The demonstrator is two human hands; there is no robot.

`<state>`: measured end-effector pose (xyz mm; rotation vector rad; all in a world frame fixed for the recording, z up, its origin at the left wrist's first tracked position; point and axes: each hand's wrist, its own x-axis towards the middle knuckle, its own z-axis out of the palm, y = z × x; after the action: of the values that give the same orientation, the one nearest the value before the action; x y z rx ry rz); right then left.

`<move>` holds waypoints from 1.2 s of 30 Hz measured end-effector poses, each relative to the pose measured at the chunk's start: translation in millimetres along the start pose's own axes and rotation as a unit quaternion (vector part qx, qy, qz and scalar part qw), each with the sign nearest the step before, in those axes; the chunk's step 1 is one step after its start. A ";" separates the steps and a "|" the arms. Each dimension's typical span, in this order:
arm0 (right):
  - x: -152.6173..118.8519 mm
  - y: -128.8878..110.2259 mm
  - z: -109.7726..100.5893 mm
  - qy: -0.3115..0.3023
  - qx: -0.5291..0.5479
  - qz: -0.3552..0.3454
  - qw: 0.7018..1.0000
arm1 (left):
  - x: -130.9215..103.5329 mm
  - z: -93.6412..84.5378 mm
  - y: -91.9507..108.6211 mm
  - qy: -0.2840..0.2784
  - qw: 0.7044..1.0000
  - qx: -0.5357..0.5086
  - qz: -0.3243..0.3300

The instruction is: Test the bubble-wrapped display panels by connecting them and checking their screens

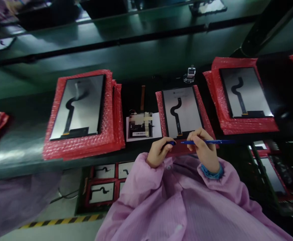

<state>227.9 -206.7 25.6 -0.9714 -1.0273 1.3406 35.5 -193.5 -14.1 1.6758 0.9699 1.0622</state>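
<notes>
In my right hand (204,147) is a slim blue pen (187,142), held level between thumb and fingers, its tip pointing left. My left hand (159,151) is closed round a small dark blue pen cap (172,143), a short gap from the pen's tip. Just beyond both hands an LCD panel (189,115) lies back side up on a red bubble-wrap bag (203,105). A black S-shaped flex cable (177,113) runs over the panel's silver back.
Left of the panel sits a taped circuit board (140,125) with a brown ribbon cable (142,97) behind it. Stacks of bagged panels (85,103) (249,90) flank the work spot. A small clear stand (189,75) is behind. Below the bench is a crate (81,201) of panels.
</notes>
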 end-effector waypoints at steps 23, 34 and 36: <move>9.0 -17.5 31.6 -0.201 -0.299 -0.088 0.929 | -1.8 3.8 41.0 -0.041 0.999 -0.004 -0.032; 121.8 -63.7 -27.8 0.052 -0.714 0.023 0.698 | 95.1 -90.2 1.0 0.201 0.893 0.401 -0.028; 124.8 -61.6 -37.2 0.067 -0.747 -0.015 0.661 | 113.0 -98.7 -14.2 0.179 0.883 0.427 -0.070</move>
<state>277.3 -81.5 76.9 -2.1385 -2.0159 0.0410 -22.3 -58.8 20.7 2.0684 1.9833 0.9089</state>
